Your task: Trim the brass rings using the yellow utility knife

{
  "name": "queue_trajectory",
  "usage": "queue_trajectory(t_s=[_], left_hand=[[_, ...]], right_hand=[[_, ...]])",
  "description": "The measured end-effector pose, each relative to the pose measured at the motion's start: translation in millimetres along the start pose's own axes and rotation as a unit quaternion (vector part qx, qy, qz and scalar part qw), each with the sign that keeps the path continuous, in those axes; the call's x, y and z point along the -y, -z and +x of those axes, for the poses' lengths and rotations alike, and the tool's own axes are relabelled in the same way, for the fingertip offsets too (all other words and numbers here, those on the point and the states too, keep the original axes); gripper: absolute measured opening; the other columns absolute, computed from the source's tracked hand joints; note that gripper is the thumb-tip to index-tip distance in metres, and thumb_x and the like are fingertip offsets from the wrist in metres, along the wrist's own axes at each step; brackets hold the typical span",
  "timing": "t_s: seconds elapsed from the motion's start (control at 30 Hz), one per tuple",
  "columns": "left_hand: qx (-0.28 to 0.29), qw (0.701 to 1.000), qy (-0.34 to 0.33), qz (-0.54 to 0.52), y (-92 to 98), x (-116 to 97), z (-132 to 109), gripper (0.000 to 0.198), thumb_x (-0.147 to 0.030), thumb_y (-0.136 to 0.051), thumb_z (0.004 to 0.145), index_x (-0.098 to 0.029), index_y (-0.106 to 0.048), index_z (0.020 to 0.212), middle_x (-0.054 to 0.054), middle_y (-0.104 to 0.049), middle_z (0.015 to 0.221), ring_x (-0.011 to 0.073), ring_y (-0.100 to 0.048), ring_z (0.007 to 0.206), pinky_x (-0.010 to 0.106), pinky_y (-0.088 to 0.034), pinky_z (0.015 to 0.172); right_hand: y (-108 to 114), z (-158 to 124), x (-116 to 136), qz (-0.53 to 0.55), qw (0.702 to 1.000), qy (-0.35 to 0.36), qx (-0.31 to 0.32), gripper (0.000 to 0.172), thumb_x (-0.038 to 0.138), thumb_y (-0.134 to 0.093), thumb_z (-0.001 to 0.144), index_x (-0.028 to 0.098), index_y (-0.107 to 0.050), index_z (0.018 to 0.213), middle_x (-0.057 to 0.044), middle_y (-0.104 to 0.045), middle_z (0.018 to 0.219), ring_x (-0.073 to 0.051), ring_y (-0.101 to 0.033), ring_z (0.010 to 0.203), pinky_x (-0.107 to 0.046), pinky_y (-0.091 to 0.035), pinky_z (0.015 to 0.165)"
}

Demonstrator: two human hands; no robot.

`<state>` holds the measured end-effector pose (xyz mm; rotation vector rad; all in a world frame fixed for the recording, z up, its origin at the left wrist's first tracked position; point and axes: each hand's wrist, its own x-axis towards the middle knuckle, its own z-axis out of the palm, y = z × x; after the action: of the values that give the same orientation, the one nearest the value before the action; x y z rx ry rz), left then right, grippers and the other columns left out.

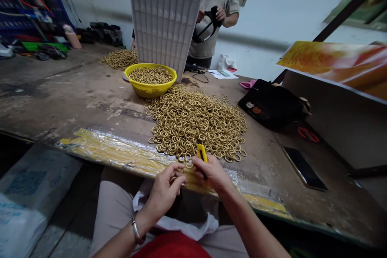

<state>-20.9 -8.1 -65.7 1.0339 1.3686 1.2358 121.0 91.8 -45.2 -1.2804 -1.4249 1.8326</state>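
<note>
My right hand (pixel 211 171) is closed around a yellow utility knife (pixel 201 152), its tip pointing up toward the pile. Beside it on the left, my left hand (pixel 167 185) pinches a brass-coloured ring between thumb and fingers, just off the table's front edge. A broad pile of brass-coloured rings (pixel 199 121) lies on the table right beyond both hands. Behind the pile's left end stands a yellow bowl (pixel 151 88) full of the same rings. Near my right hand's fingertips, one ring (pixel 189 164) lies at the pile's front edge.
A tall grey plastic crate (pixel 165 16) stands behind the bowl. At the right are a black bag (pixel 269 105), a phone (pixel 304 168) and red-handled scissors (pixel 308 134). Beyond the table a person (pixel 211 32) holds a black strap-like object. Yellow tape (pixel 115 151) covers the front edge.
</note>
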Motion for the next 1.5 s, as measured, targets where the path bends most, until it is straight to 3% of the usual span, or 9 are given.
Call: queue_trajectory(t_s=[0.17,0.27,0.43,0.53,0.63,0.93,1.17,1.37,1.5], left_hand=[[0.0,0.992,-0.099,0.082,-3.8,-1.9,6.1,0.013,-0.022,-0.055,0.087,-0.021,-0.066,0.094,0.002,-0.068,0.088,0.016,-0.061,0.076,0.024,-0.046,0.071],[-0.008,0.994,-0.083,0.069,-3.6,-3.7,8.1,0.012,-0.024,-0.057,0.086,-0.019,-0.067,0.083,0.001,-0.067,0.079,0.0149,-0.059,0.071,0.024,-0.045,0.069],[0.015,0.995,0.054,-0.083,0.1,-8.3,7.9,0.023,-0.038,-0.063,0.08,-0.016,-0.059,0.082,-0.002,-0.058,0.06,0.007,-0.037,0.041,0.018,-0.027,0.038],[0.023,0.988,0.076,-0.133,3.1,-13.8,4.5,0.029,-0.043,-0.064,0.079,-0.015,-0.055,0.085,0.003,-0.064,0.075,0.0047,-0.037,0.042,0.015,-0.023,0.035],[0.038,0.982,0.082,-0.164,3.2,-18.0,0.7,0.033,-0.045,-0.066,0.08,-0.015,-0.053,0.082,0.0,-0.06,0.068,0.0034,-0.035,0.041,0.014,-0.022,0.035],[0.094,0.985,0.043,-0.136,-1.5,-16.2,0.4,0.028,-0.043,-0.057,0.089,-0.017,-0.049,0.081,-0.007,-0.041,0.057,0.0058,-0.028,0.046,0.018,-0.02,0.041],[0.183,0.978,-0.087,-0.051,6.5,-42.8,-27.8,0.03,-0.038,-0.054,0.091,-0.017,-0.048,0.07,0.0,-0.044,0.069,0.0118,-0.04,0.064,0.025,-0.034,0.06],[0.204,0.954,0.109,-0.191,10.3,6.3,-39.4,0.046,-0.058,-0.063,0.081,-0.018,-0.044,0.065,-0.006,-0.037,0.051,0.0062,-0.024,0.042,0.022,-0.017,0.041],[0.154,0.939,0.283,-0.118,14.0,36.8,-38.6,0.043,-0.055,-0.075,0.07,-0.017,-0.055,0.069,-0.001,-0.053,0.059,0.01,-0.044,0.048,0.02,-0.032,0.042]], right_hand=[[-12.6,-6.8,-5.1,0.103,0.993,-0.056,0.022,0.044,0.053,-0.075,0.061,0.017,-0.049,0.065,0.007,-0.045,0.049,-0.004,-0.032,0.036,-0.018,-0.027,0.034],[-15.2,-9.6,-5.4,0.083,0.995,-0.041,0.042,0.044,0.056,-0.069,0.067,0.018,-0.049,0.063,0.007,-0.04,0.045,-0.006,-0.032,0.036,-0.019,-0.027,0.035],[-11.3,-24.3,-5.3,-0.114,0.989,0.095,0.003,0.037,0.048,-0.051,0.086,0.018,-0.046,0.064,0.004,-0.042,0.055,-0.009,-0.036,0.049,-0.021,-0.028,0.046],[-6.4,-38.1,-11.2,-0.287,0.936,0.202,-0.03,0.023,0.027,-0.048,0.088,0.018,-0.048,0.066,0.002,-0.047,0.064,-0.012,-0.042,0.061,-0.023,-0.031,0.057],[-3.1,-49.0,-17.4,-0.402,0.885,0.233,-0.032,0.015,0.007,-0.045,0.078,0.018,-0.055,0.08,-0.001,-0.056,0.075,-0.014,-0.049,0.069,-0.024,-0.032,0.064],[-7.2,-54.0,-13.1,-0.539,0.817,0.193,-0.067,0.03,-0.002,-0.043,0.073,0.017,-0.058,0.09,-0.004,-0.064,0.085,-0.017,-0.056,0.076,-0.026,-0.032,0.066],[28.1,-34.3,-20.1,-0.582,0.788,0.114,-0.162,0.019,0.005,-0.044,0.081,0.017,-0.056,0.089,-0.006,-0.064,0.082,-0.017,-0.055,0.071,-0.026,-0.03,0.062],[-3.8,-27.8,-20.9,-0.509,0.829,0.225,-0.057,0.032,-0.006,-0.044,0.068,0.018,-0.057,0.085,-0.003,-0.059,0.088,-0.015,-0.053,0.08,-0.023,-0.034,0.07],[-30.5,-17.5,-35.9,-0.544,0.808,0.219,-0.05,0.038,-0.003,-0.052,0.068,0.02,-0.06,0.097,-0.003,-0.059,0.1,-0.017,-0.055,0.086,-0.025,-0.039,0.075]])
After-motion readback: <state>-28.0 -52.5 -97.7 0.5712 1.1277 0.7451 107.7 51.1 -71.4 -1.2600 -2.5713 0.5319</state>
